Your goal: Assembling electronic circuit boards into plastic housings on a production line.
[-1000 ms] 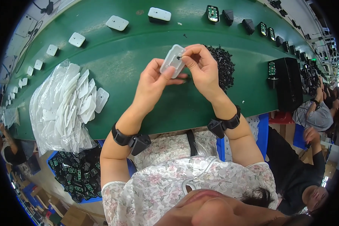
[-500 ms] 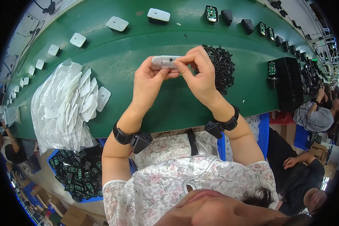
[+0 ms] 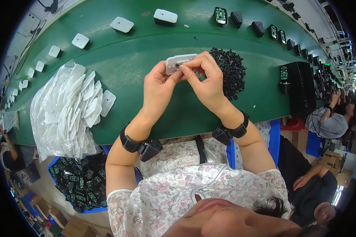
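Note:
My left hand [image 3: 158,86] grips a white plastic cover [image 3: 171,62] with rounded corners, its holed face tilted toward me above the green table. The fingers of my right hand [image 3: 208,79] are pinched against that face, at a small black part [image 3: 177,66] near the cover's middle. My fingertips partly hide the part, so I cannot tell how far it sits in the cover. Just right of my right hand lies a heap of small black parts [image 3: 230,73]. Left of my left hand, a clear plastic bag [image 3: 59,114] spills many similar white covers [image 3: 108,102].
White-topped units [image 3: 122,24] run in a line along the table's far left. Black housings with green circuit boards [image 3: 220,15] line the far right. A black box [image 3: 302,89] stands at the right edge. Below the table, a blue bin [image 3: 81,183] holds circuit boards. Other people sit at right.
The cover has tilted up, showing more of its holed face, and shifted slightly. My right fingertips have moved in closer over the small black part.

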The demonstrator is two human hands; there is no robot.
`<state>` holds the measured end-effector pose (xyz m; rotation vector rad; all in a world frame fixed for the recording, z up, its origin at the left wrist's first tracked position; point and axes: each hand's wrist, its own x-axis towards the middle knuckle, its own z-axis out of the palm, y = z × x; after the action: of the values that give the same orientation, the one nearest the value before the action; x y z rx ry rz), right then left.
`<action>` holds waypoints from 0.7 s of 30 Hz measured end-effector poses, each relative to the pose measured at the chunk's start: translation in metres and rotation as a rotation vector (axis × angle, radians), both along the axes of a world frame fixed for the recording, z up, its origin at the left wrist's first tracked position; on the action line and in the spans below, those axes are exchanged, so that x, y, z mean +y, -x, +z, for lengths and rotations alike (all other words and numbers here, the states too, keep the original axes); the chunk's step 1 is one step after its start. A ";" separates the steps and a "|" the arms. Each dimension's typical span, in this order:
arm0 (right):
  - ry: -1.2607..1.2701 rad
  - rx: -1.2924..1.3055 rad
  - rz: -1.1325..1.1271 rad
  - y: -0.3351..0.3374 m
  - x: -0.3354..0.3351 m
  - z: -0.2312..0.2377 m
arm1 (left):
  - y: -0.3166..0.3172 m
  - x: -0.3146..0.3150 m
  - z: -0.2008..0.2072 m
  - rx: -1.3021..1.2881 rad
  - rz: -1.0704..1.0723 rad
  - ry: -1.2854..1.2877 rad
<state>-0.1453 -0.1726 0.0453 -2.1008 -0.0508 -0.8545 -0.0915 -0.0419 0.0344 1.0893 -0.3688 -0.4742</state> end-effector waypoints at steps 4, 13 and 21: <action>-0.330 0.169 0.039 0.001 0.000 0.001 | 0.000 -0.001 -0.005 -0.187 0.029 -0.089; -0.682 0.242 0.200 0.000 -0.002 -0.008 | 0.002 0.003 -0.003 -0.680 0.240 -0.497; -0.274 0.303 0.177 0.001 -0.041 -0.010 | -0.004 -0.001 -0.005 -0.474 -0.069 -0.353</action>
<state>-0.1459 -0.2138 0.0348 -1.9107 0.0384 -0.4065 -0.0873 -0.0426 0.0290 1.5397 -0.7610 -0.3438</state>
